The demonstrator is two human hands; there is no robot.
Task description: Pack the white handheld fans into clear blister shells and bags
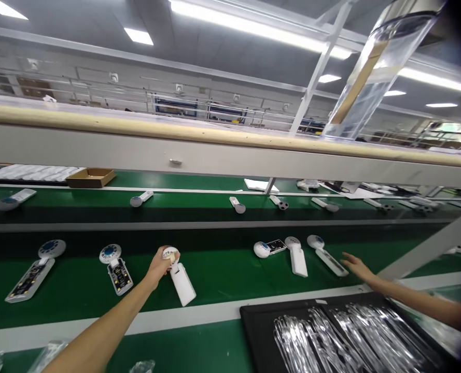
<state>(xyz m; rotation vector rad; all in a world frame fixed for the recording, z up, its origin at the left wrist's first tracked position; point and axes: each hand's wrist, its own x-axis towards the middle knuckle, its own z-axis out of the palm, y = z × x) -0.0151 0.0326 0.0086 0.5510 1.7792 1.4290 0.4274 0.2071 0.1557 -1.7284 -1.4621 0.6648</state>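
Note:
My left hand (159,268) is closed around the round head of a white handheld device (182,285), whose flat rectangular handle points down and to the right. On its left lie two similar devices, one with an open handle showing a dark circuit board (120,277) and another at the far left (31,278). My right hand (357,267) has its fingers stretched out beside the handle of a white device (330,260); whether they touch it I cannot tell. Further left are a closed white device (298,260) and one with its board exposed (276,247).
A black tray (249,316) of clear plastic parts (316,336) stands at the front right. Behind the green belt (222,274), a second belt (191,199) carries more devices. A cardboard box (91,178) sits at the back left. A white shelf beam (214,155) crosses above.

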